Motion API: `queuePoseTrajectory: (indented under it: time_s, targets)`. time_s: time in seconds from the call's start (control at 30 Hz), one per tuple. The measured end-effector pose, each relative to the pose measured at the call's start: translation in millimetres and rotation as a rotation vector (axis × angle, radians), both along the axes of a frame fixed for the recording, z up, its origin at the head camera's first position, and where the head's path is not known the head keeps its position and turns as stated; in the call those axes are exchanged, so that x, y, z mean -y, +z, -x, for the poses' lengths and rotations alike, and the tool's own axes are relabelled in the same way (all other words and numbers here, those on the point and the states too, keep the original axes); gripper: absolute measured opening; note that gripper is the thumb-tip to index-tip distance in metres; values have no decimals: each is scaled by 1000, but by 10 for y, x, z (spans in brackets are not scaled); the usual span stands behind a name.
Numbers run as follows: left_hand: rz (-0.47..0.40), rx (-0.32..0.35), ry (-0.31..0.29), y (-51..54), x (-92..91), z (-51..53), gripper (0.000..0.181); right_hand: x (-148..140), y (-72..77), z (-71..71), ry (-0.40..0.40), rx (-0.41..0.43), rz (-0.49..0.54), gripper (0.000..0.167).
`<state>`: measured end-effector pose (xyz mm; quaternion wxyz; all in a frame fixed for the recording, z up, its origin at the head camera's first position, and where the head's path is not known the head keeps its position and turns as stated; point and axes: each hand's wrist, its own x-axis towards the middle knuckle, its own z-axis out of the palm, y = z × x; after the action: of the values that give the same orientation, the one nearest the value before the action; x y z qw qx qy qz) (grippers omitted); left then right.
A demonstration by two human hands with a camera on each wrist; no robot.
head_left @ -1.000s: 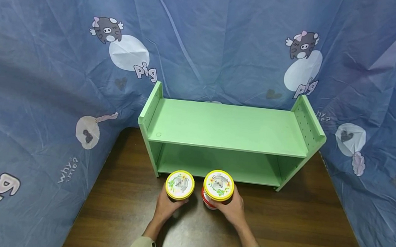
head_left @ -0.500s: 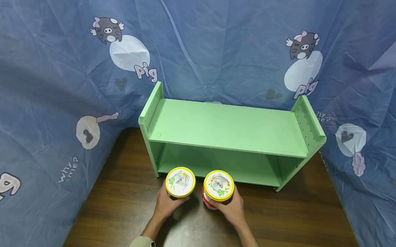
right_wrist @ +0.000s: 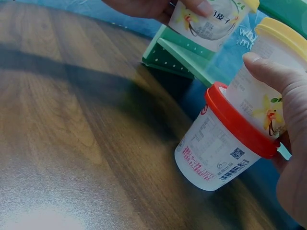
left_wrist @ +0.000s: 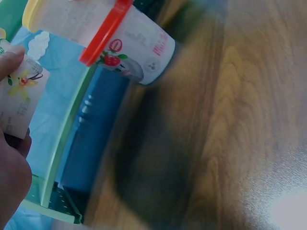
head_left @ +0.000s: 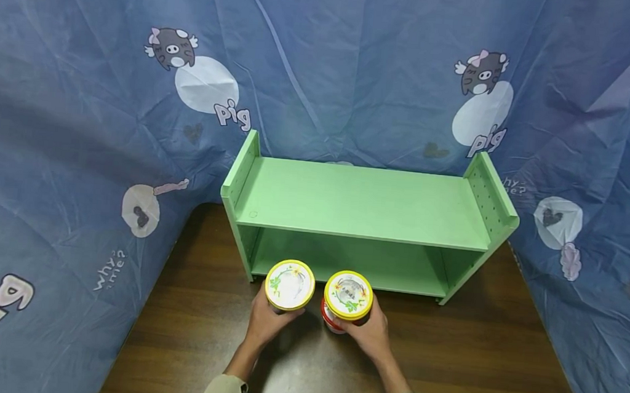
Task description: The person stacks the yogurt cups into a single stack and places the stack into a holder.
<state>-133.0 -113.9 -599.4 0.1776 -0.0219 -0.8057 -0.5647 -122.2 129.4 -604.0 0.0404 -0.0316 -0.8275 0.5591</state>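
Note:
My left hand (head_left: pixel 264 327) grips a white tub with a yellow lid (head_left: pixel 289 284), thumb on the near side. In the right wrist view this tub (right_wrist: pixel 206 26) shows a vanilla flower print and is clear of the table. My right hand (head_left: pixel 374 335) holds a second yellow-lidded tub (head_left: pixel 348 295) of the same look. That one sits on top of a red-lidded tub (right_wrist: pixel 216 148), which stands upright on the table. A strawberry print shows on the red-lidded tub (left_wrist: pixel 136 50) in the left wrist view.
Just behind the tubs stands a light green two-tier shelf (head_left: pixel 361 201) with raised side panels. It rests on a dark brown wooden table (head_left: pixel 479 364). A blue cloth with pig prints (head_left: pixel 353 70) hangs behind and at both sides.
My left hand has lifted its yellow-lidded tub and moved it slightly away from me and to the right. My right hand and the stacked tubs have stayed still.

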Motion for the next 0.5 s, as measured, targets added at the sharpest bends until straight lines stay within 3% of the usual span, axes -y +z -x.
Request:
queuePoseTrajectory:
  time_s: [0.5]
  targets:
    - [57,-7,-12,198,-47,16,92,10,7,-8,-3,0,17,92]
